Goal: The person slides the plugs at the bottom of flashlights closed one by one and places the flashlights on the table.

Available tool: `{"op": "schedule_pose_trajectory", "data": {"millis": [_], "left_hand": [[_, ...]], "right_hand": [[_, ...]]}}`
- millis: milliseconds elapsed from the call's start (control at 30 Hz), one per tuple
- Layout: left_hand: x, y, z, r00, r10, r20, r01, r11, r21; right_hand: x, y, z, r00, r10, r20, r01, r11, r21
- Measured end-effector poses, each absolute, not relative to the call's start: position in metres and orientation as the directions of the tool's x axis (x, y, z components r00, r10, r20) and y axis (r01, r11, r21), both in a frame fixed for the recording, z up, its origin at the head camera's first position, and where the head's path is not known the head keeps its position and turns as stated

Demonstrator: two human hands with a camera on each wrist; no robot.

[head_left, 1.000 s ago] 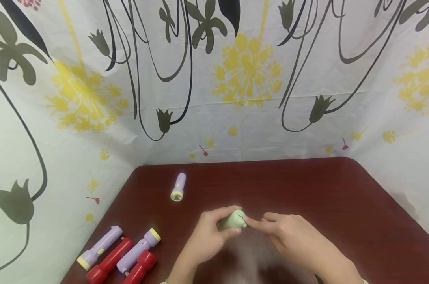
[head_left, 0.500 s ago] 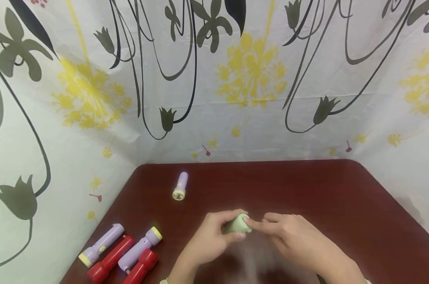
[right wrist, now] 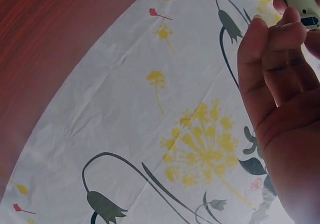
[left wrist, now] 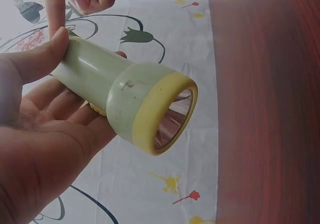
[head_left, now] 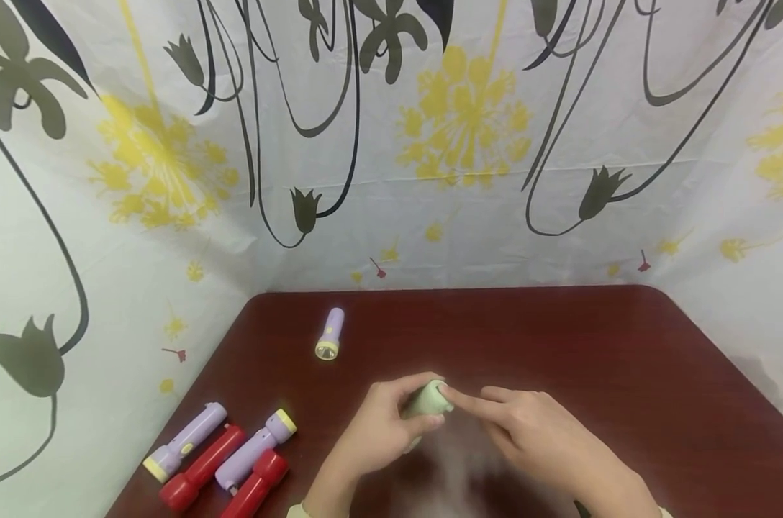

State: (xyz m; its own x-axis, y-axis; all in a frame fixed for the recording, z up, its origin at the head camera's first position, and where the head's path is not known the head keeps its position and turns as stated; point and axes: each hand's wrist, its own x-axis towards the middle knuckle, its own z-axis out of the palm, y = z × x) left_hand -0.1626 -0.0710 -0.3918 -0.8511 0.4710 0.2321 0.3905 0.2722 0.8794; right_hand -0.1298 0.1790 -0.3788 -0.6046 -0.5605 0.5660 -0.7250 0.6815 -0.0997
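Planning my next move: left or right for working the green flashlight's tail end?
Likely right: the right grip has its index finger at the tail end, while the left grip holds the green flashlight.

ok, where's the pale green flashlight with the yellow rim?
Head view, lower middle: the pale green flashlight is gripped in the left hand over the dark red table, its tail end touched by the right hand.

The green flashlight [left wrist: 92, 68] is showing smooth, glossy plastic, its yellow bezel [left wrist: 156, 108] looking satiny around a mirror-shiny reflector [left wrist: 174, 118]. The red flashlights [head_left: 204, 464] are gleaming like smooth plastic. The wood-grained tabletop [left wrist: 265, 103] is giving off a soft sheen; the floral sheet [head_left: 378, 208] is showing fine creases.
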Motion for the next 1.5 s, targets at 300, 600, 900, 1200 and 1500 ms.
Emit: {"op": "schedule_pose_trajectory", "data": {"millis": [300,600,900,1200,1500], "left_hand": [[-0.166,-0.070,-0.381,-0.880,0.439,0.179,0.345,0.333,0.878],[-0.193,-0.078,-0.365,-0.928,0.324,0.182,0.333,0.509,0.794],[-0.231,-0.097,-0.338,-0.982,0.037,0.186,0.164,0.656,0.736],[-0.274,-0.104,-0.325,-0.976,-0.042,0.215,0.099,0.790,0.606],[-0.325,-0.111,-0.367,-0.989,-0.028,0.143,0.037,0.901,0.433]], "right_hand": [[-0.130,0.180,-0.380,-0.641,-0.561,0.524,-0.695,0.713,-0.088],[-0.131,0.183,-0.382,-0.708,-0.562,0.428,-0.667,0.732,-0.140],[-0.131,0.183,-0.381,-0.755,-0.561,0.338,-0.637,0.751,-0.176],[-0.131,0.182,-0.380,-0.759,-0.567,0.321,-0.636,0.752,-0.176],[-0.129,0.180,-0.383,-0.774,-0.550,0.314,-0.620,0.758,-0.201]]}}
